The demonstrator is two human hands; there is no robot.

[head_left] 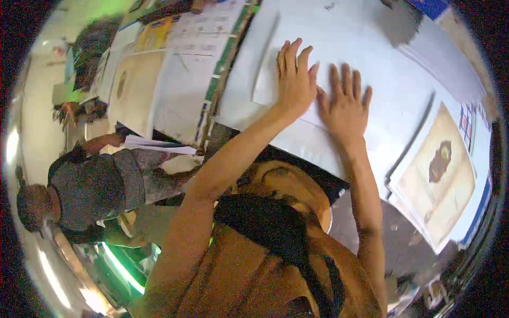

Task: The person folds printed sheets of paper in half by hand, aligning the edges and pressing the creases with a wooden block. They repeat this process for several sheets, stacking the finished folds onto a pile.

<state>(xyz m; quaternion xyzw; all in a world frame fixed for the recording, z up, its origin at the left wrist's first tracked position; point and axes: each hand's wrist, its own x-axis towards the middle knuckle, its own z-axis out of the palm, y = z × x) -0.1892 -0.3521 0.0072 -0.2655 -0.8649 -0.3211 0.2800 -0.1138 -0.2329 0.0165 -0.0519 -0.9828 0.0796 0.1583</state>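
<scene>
Both of my hands rest palm down on a white sheet (265,79) that lies on the pale work surface (302,146). My left hand (297,82) has its fingers spread and pointing away from me, near the sheet's left part. Just to the right, my right hand (347,106) lies flat with its fingers apart. The two thumbs are close together. Neither hand grips anything. What lies under the palms is hidden.
Printed sheets with a brown picture (440,164) are stacked at the right. A grey-white stack of paper (445,63) stands at the upper right. Another person (90,185) is at the left beside a second table with papers (185,79).
</scene>
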